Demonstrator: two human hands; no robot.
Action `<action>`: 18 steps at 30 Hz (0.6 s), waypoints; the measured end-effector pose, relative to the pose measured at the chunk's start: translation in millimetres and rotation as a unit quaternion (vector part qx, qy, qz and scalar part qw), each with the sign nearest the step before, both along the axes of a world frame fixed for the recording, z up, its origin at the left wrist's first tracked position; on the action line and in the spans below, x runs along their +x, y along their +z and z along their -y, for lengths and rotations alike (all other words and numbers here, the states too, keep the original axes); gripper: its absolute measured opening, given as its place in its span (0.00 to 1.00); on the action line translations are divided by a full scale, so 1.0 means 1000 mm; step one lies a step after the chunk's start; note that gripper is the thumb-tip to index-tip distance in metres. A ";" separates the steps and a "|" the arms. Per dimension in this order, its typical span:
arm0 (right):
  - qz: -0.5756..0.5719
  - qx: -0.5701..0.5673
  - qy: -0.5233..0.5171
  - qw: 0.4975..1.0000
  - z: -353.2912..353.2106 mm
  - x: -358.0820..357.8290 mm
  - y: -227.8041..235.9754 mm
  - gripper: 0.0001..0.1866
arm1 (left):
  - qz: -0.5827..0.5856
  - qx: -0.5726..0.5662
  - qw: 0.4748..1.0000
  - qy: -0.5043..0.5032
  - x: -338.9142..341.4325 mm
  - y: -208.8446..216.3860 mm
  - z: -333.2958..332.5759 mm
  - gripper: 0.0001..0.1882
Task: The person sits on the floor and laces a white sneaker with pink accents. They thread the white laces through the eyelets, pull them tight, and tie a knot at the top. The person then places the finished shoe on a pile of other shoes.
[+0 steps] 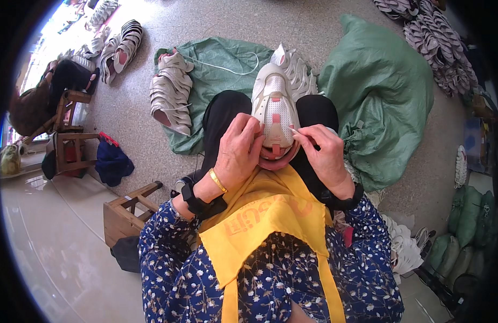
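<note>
White sneaker (274, 94), thin white strand (294, 130) pinched by right hand (323, 152), left hand (238, 144) curled at sneaker's side, hands apart, left grip not discernible, green sack (377, 97) placed right of both.

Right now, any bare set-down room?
Speckled grey floor between the dark-blue cloth and the white shoe-upper stack on the green sheet's left; glossy pale tiles left of the brown wooden stool. Crowded: right, a green woven sack; centre, the white perforated shoe upper between left hand and right hand.
</note>
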State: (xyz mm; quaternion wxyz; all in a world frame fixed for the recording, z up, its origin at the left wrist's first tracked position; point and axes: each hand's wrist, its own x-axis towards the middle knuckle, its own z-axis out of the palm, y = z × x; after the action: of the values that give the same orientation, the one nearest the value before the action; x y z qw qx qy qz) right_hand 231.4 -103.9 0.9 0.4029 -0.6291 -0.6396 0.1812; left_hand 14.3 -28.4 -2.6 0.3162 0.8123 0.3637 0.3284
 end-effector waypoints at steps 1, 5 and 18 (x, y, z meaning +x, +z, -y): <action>-0.008 -0.005 -0.001 1.000 -0.003 0.002 0.001 0.04 | 0.003 -0.010 1.000 -0.001 -0.001 0.000 -0.001 0.09; -0.086 -0.041 -0.017 0.995 -0.011 0.005 0.005 0.04 | 0.018 -0.075 0.997 -0.007 0.002 0.003 -0.019 0.11; -0.066 -0.100 -0.033 0.992 -0.040 0.004 0.013 0.08 | 0.004 -0.029 1.000 0.011 0.034 -0.005 -0.065 0.14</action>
State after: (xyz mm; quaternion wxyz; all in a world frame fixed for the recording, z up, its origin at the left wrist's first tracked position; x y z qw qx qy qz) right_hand 235.8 -64.1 14.4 0.3850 -0.6735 -0.5693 0.2720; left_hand 48.6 36.5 -7.9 0.3377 0.7974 0.3809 0.3241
